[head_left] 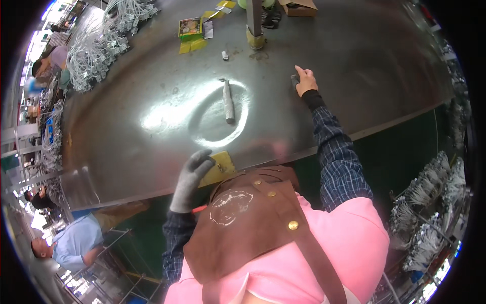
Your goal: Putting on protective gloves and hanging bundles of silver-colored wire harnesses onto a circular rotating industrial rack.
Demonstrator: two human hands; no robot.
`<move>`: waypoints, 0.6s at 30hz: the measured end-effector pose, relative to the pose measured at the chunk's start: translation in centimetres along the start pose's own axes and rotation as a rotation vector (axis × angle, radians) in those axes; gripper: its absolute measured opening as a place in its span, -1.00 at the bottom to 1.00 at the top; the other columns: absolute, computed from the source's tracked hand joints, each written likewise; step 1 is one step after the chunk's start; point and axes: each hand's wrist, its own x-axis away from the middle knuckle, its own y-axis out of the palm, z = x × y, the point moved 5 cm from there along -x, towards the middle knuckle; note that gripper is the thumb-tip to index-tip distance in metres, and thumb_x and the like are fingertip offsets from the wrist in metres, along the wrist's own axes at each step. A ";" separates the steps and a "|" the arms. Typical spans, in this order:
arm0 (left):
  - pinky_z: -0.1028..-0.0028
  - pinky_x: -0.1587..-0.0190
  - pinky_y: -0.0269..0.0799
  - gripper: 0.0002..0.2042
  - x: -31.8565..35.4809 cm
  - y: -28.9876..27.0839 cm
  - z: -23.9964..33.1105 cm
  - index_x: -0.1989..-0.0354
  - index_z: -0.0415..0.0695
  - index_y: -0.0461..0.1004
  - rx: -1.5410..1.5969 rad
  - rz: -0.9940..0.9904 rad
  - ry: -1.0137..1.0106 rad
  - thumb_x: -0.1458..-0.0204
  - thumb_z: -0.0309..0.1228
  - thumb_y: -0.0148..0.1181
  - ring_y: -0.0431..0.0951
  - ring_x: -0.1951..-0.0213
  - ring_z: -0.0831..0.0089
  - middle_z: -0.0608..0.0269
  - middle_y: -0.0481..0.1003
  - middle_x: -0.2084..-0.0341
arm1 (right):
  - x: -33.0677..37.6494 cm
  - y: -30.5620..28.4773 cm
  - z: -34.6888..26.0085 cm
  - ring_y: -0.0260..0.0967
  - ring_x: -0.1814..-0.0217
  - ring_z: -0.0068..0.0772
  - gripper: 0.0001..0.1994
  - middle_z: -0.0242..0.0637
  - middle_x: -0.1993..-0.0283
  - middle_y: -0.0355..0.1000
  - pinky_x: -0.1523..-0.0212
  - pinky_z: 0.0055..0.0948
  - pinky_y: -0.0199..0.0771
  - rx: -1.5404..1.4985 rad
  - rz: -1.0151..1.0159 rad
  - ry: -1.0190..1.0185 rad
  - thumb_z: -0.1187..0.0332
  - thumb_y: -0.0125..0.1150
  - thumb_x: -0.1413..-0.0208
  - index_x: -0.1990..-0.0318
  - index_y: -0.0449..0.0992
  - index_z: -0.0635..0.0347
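Note:
My left hand (190,178), in a grey knitted glove, is at the near edge of the metal table. Its fingers are half bent and apart, with nothing seen in them. Beside it lies a flat yellow piece (226,161) with a small metal part on it. Further right and farther out, my bare right hand (307,82) reaches over the tabletop, its index finger extended. At its thumb side is a small dark grey piece (294,80), seemingly pinched; its kind is too small to make out. Between the hands lies a grey wrapped rod (228,103), apart from both.
A metal post (255,25) stands on the far side of the metal table (354,76). Near it are an opened yellow-green packet (191,33), a small white scrap (225,55) and a cardboard box (298,7). White cable bundles (93,58) lie far left. A person (76,242) is at left.

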 end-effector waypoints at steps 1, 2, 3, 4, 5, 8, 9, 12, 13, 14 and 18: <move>0.53 0.01 0.25 -0.67 0.2 0.4 -0.5 0.03 -0.27 0.35 0.027 0.015 -0.038 -0.03 -0.42 0.07 0.41 0.17 0.50 0.25 0.47 0.32 | -0.8 0.7 0.9 0.31 0.06 0.00 -0.73 -0.05 -0.02 0.25 0.02 -0.19 0.33 0.017 -0.097 -0.005 0.36 0.13 0.10 0.17 0.43 0.00; 0.53 0.01 0.24 -0.65 0.3 0.5 -1.2 0.01 -0.27 0.34 0.019 0.016 -0.049 -0.02 -0.40 0.08 0.41 0.15 0.50 0.24 0.47 0.30 | -1.9 1.3 1.9 0.31 0.07 0.00 -0.74 -0.04 -0.02 0.25 0.03 -0.21 0.33 0.034 -0.195 -0.012 0.38 0.14 0.12 0.19 0.43 0.02; 0.53 0.00 0.24 -0.65 0.4 0.6 -1.5 0.01 -0.27 0.34 0.018 0.031 -0.057 -0.03 -0.40 0.08 0.41 0.15 0.50 0.23 0.48 0.30 | -2.4 1.4 1.0 0.31 0.07 0.00 -0.75 -0.04 -0.01 0.25 0.03 -0.22 0.34 0.056 -0.299 -0.028 0.39 0.16 0.14 0.21 0.43 0.03; 0.52 0.00 0.24 -0.65 0.4 0.5 -1.7 0.01 -0.27 0.34 0.016 0.044 -0.066 -0.03 -0.40 0.08 0.41 0.14 0.50 0.23 0.48 0.30 | -2.4 1.0 0.4 0.34 0.14 0.04 -0.79 -0.04 0.12 0.35 0.09 -0.22 0.37 0.081 -0.343 -0.039 0.46 0.15 0.17 0.29 0.43 0.07; 0.52 -0.01 0.24 -0.65 0.2 0.6 -2.0 0.01 -0.27 0.34 0.016 0.051 -0.069 -0.03 -0.40 0.08 0.41 0.14 0.51 0.23 0.48 0.30 | -2.4 0.6 0.2 0.35 0.18 0.03 -0.80 -0.06 0.20 0.37 0.12 -0.24 0.38 0.042 -0.359 -0.077 0.46 0.16 0.18 0.31 0.42 0.08; 0.47 -0.05 0.23 -0.61 0.0 1.2 -1.6 -0.04 -0.28 0.29 0.095 0.091 -0.058 -0.03 -0.40 0.07 0.40 0.08 0.46 0.19 0.43 0.19 | -1.4 -1.0 -1.6 0.40 0.38 -0.18 -0.87 -0.21 0.49 0.43 0.30 -0.38 0.42 -0.242 -0.405 -0.159 0.45 0.21 0.16 0.40 0.43 0.16; 0.47 -0.06 0.23 -0.60 -0.1 1.6 -0.9 -0.06 -0.28 0.27 0.131 0.103 -0.048 -0.03 -0.40 0.06 0.39 0.05 0.44 0.17 0.42 0.16 | 0.3 -1.8 -3.5 0.40 0.39 -0.29 -0.89 -0.25 0.47 0.44 0.33 -0.43 0.42 -0.592 -0.518 -0.022 0.45 0.22 0.13 0.40 0.44 0.20; 0.42 -0.10 0.20 -0.45 -1.0 2.8 0.0 -0.21 -0.20 0.06 0.171 0.049 0.038 -0.03 -0.37 0.07 0.30 -0.06 0.37 0.08 0.24 -0.05 | 7.0 -3.3 -11.0 0.41 0.38 -0.50 -0.93 -0.31 0.41 0.46 0.36 -0.50 0.43 -1.122 -0.691 0.084 0.50 0.16 0.01 0.37 0.45 0.31; 0.42 -0.11 0.19 -0.42 -1.0 3.1 0.3 -0.23 -0.19 0.02 0.196 0.034 0.064 -0.03 -0.37 0.07 0.29 -0.07 0.36 0.06 0.21 -0.08 | 9.3 -3.6 -13.4 0.41 0.38 -0.49 -0.94 -0.30 0.42 0.46 0.34 -0.50 0.43 -1.192 -0.757 0.090 0.53 0.14 0.01 0.37 0.45 0.33; 0.40 -0.12 0.17 -0.37 -1.2 3.2 -0.1 -0.25 -0.15 -0.02 0.053 -0.032 0.199 -0.02 -0.32 0.10 0.29 -0.07 0.35 0.07 0.17 -0.11 | 11.4 -3.8 -15.5 0.42 0.37 -0.49 -0.94 -0.29 0.43 0.46 0.31 -0.50 0.43 -1.261 -0.821 0.093 0.55 0.13 0.01 0.36 0.44 0.35; 0.50 0.01 0.27 -0.50 -1.5 4.0 0.9 -0.17 -0.20 0.12 0.257 -0.006 0.109 -0.04 -0.42 0.06 0.35 0.06 0.44 0.14 0.29 0.03 | 16.8 -2.6 -19.6 0.40 0.32 -0.54 -0.91 -0.32 0.40 0.45 0.25 -0.54 0.41 -1.303 -0.862 0.088 0.58 0.13 0.01 0.31 0.42 0.35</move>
